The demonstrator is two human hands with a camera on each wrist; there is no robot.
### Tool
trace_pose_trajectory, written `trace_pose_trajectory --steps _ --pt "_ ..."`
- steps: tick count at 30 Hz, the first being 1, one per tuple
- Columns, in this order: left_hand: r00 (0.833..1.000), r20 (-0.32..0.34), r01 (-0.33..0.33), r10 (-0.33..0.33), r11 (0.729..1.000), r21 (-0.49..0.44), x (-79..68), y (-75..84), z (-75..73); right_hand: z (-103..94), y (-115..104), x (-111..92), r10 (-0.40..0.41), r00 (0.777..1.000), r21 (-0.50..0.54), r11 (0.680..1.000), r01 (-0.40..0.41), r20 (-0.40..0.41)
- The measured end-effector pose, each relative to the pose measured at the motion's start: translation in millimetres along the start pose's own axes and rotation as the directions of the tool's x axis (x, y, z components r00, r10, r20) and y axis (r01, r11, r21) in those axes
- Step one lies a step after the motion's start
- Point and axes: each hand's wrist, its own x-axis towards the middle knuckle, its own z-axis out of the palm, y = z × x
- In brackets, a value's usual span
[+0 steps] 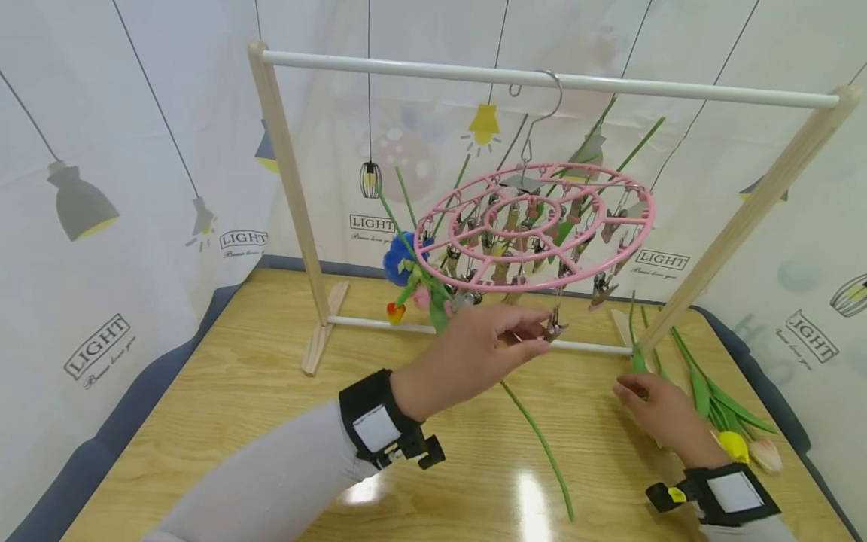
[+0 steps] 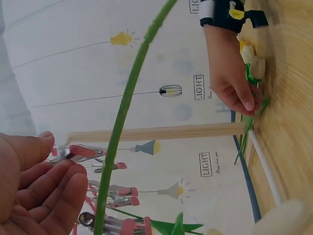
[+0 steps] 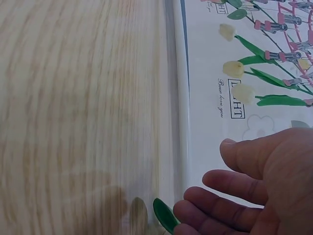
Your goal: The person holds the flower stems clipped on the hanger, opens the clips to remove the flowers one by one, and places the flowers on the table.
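A pink round clip hanger [image 1: 535,287] hangs by its metal hook from a white rail. My left hand [image 1: 457,357] is under its front edge, thumb and fingers pinching a hanging metal clip [image 1: 555,329] with pink tips. Low at the right, my right hand [image 1: 667,418] hovers beside tulips with green leaves [image 1: 725,406] lying on the table. Its fingers are loosely bent, with a gap between thumb and forefinger in the right wrist view; a green leaf [image 3: 165,215] shows by the fingertips. Several flowers hang in other clips, including pale tulips [image 3: 234,68] and a blue flower [image 1: 400,260].
The rail [image 1: 406,68] rests on two wooden posts [image 1: 752,218] with a lower white bar between them. A long green stem [image 1: 542,436] slants down in front of the hanger, close to my left hand. A printed cloth [image 1: 169,301] surrounds the wooden table [image 1: 271,444].
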Motion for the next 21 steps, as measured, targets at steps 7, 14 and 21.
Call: trace_pose_trajectory --steps 7,14,21 --pt "0.947 -0.206 -0.186 0.247 0.943 0.276 -24.4 -21.0 -25.1 2.8 0 2 0.011 1.0 -0.008 1.0 -0.011 -0.006" --pt "0.909 -0.29 -0.114 0.3 0.847 0.52 -40.0 -68.4 -49.5 3.5 0 3 0.0 1.0 -0.009 1.0 0.0 -0.012" --pt "0.922 -0.154 -0.124 0.355 0.648 0.751 -41.1 -89.6 -41.9 4.3 -1 1 0.012 1.0 0.015 1.0 -0.012 -0.002"
